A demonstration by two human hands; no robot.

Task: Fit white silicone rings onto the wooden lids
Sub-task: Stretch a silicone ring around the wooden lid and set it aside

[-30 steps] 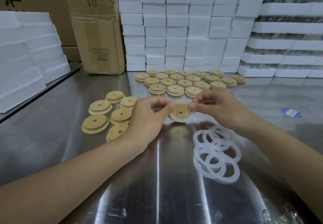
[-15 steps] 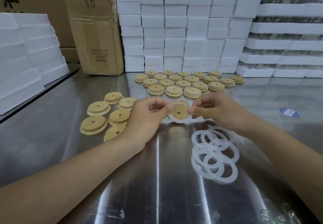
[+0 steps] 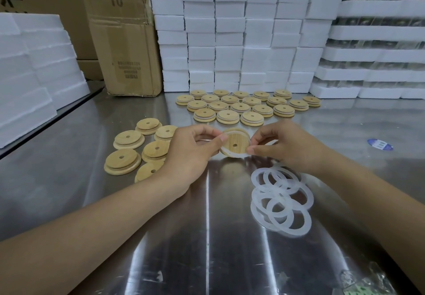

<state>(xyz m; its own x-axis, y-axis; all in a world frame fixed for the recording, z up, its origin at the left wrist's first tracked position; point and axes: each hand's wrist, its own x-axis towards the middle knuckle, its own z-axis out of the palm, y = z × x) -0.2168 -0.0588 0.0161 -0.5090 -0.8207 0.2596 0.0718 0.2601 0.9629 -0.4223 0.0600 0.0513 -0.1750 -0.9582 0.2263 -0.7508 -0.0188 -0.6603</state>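
I judge us well past halfway: my left hand (image 3: 190,149) and right hand (image 3: 282,147) pinch the wooden lid (image 3: 235,142) mid-table, both clamped on its rim seating a white ring (image 3: 233,155), rows of ringed lids (image 3: 248,104) at twelve o'clock, a few bare lids (image 3: 128,140) at nine, loose rings (image 3: 282,200) at five.

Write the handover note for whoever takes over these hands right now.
Left hand: holds the lid by its left edge, tilted toward the camera, above the table.
Right hand: pinches the ring at the lid's right edge. The ring is around the lid, but I cannot tell whether it is fully seated.
Done: ringed lids in rows at the back, in front of the foam blocks.
Left: finish this lid, then do the bare lids on the left, using the loose rings piled on the right.
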